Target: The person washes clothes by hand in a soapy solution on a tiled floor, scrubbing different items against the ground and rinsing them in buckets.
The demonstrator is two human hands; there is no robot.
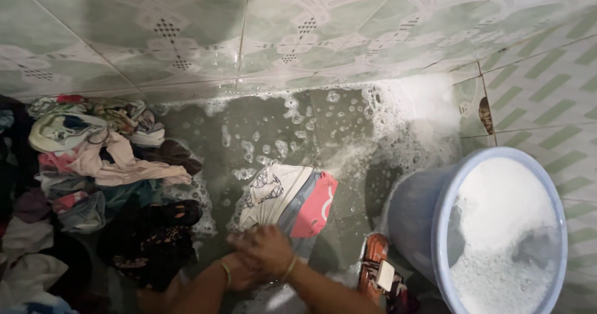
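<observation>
A wet garment (287,197), white with dark print and pink and grey panels, lies on the wet soapy floor (267,127). Both hands meet on its near end. My right hand (268,249), with a bangle at the wrist, lies on top and grips the bunched cloth. Under and beside it my left hand (239,272), also with a bangle, clutches the same cloth. Foam surrounds the garment.
A heap of mixed clothes (93,165) fills the left side, with a dark garment (152,236) close to my left arm. A pale blue bucket (423,214) full of suds stands at the right. A brown sandal (373,261) lies beside it. Tiled walls rise behind and at right.
</observation>
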